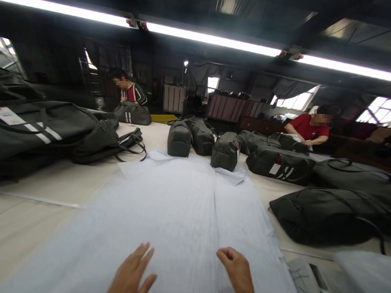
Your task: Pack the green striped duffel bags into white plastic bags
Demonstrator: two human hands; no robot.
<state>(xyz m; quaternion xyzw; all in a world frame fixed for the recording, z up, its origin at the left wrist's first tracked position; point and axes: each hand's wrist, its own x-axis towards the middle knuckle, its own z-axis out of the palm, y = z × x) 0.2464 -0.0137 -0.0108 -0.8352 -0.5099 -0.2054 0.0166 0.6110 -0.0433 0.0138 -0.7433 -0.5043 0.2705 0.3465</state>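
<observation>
A wide pale blue-white sheet point(172, 207), thin like paper or film, lies spread over the table in front of me. My left hand point(133, 273) is over its near part, fingers stretched and thumb apart, holding nothing. To the right, my right hand point(236, 270) has its thumb and fingertips brought together in a pinch above the sheet. Whether something thin is between those fingertips is too small to make out. A crease runs lengthwise down the sheet between the hands and the far end.
Dark duffel bags point(179, 139) stand at the sheet's far end. More bags lie at right point(330, 214) and left point(34, 128). A tape dispenser-like grey device point(309, 281) sits at lower right. Two people, one in a red shirt point(299, 128), work across the table.
</observation>
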